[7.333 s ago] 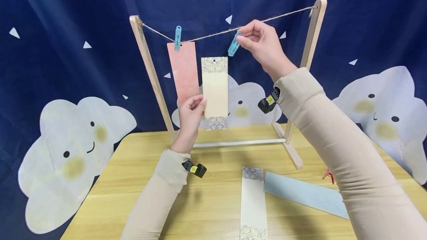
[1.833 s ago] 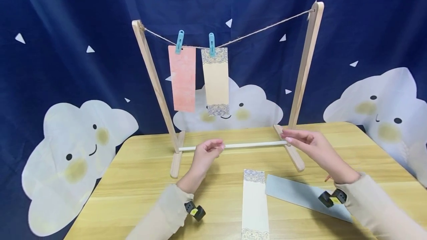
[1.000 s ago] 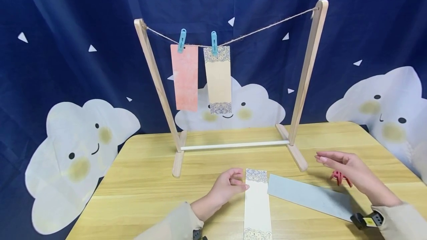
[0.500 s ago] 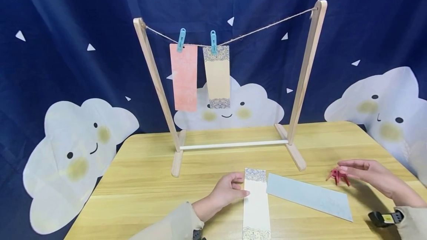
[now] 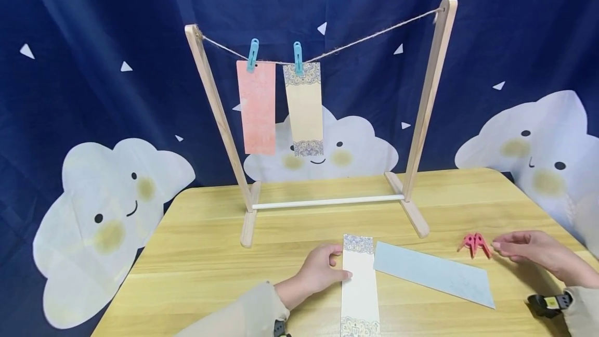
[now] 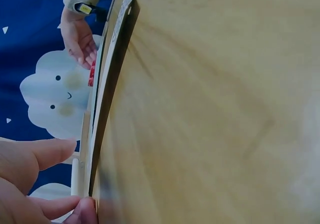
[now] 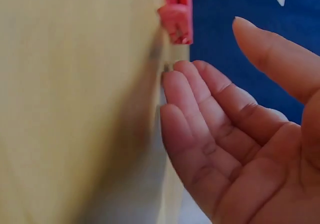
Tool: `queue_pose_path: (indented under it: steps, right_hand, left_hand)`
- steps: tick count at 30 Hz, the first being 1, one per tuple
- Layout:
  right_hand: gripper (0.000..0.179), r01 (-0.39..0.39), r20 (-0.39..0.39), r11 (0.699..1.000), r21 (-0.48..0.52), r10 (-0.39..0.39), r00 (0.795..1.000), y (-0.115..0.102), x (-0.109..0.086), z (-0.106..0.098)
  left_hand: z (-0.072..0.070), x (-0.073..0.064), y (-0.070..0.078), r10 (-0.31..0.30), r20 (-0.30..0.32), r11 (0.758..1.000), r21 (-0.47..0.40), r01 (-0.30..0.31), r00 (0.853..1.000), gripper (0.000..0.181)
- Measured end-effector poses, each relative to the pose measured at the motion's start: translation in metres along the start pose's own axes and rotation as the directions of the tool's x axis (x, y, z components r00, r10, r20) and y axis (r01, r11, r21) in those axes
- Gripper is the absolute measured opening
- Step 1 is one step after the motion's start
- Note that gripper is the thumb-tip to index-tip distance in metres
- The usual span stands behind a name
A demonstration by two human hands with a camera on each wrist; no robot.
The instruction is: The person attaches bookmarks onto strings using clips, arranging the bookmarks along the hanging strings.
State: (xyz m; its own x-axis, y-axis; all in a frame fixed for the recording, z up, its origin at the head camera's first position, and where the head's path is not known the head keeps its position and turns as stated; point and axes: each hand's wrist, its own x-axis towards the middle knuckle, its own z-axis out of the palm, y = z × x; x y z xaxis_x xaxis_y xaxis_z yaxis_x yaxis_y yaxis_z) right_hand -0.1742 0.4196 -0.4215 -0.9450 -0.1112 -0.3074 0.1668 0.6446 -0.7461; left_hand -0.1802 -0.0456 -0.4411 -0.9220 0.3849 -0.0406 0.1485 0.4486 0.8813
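Note:
A white bookmark (image 5: 359,290) with patterned ends lies on the table. My left hand (image 5: 320,272) is at its left edge, thumb over the card in the head view. In the left wrist view, the thumb stands apart from the bookmark (image 6: 111,79) while the fingertips touch its edge. My right hand (image 5: 538,251) is held just right of the red clothespins (image 5: 476,245), fingers relaxed and holding nothing. From the right wrist, a red clothespin (image 7: 178,22) shows beyond the fingertips.
A pale blue bookmark (image 5: 432,273) lies right of the white one. Behind stands a wooden frame (image 5: 423,113) with a twine line (image 5: 374,33). Blue clothespins (image 5: 298,57) hold a pink bookmark (image 5: 257,111) and a cream patterned bookmark (image 5: 304,111) on it.
The cream bookmark, earlier loose in front of the line, now hangs from a blue clothespin. My left hand came down to the white bookmark; my right hand moved right, beside the red clothespins.

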Motion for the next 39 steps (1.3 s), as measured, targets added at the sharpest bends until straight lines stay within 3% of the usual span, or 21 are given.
queue_pose_path:
  steps: [5, 11, 18, 26, 31, 39]
  right_hand:
    - [0.054, 0.085, 0.035, 0.996, -0.028, -0.084, 0.996, 0.006, 0.002, 0.004]
    - [0.057, 0.072, 0.010, 0.993, -0.096, -0.072, 0.997, -0.002, 0.006, 0.011]
    - [0.056, 0.110, -0.032, 0.984, -0.141, -0.116, 0.993, -0.007, 0.006, 0.019]
    - [0.055, 0.100, -0.090, 0.982, -0.159, -0.116, 0.989, -0.012, 0.008, 0.028]
    - [0.057, 0.084, -0.106, 0.986, -0.145, -0.100, 0.989, -0.012, 0.008, 0.030]
    - [0.054, 0.082, -0.122, 0.990, -0.115, -0.095, 0.988, -0.008, 0.008, 0.028]
  left_hand:
    - [0.001, 0.002, 0.000, 0.028, 0.030, 0.995, 0.100, -0.031, 0.999, 0.060]
    - [0.003, 0.003, 0.000, 0.044, 0.043, 0.984, 0.173, -0.051, 0.998, 0.066]
    - [0.004, 0.004, 0.002, 0.059, 0.061, 0.959, 0.275, -0.074, 0.996, 0.065]
    - [0.003, 0.004, 0.003, 0.061, 0.070, 0.969, 0.235, -0.076, 0.996, 0.057]
    - [0.004, 0.005, 0.000, 0.040, 0.082, 0.977, 0.207, -0.056, 0.996, 0.063]
    - [0.002, 0.005, 0.000, 0.050, 0.080, 0.963, 0.260, -0.069, 0.996, 0.062]
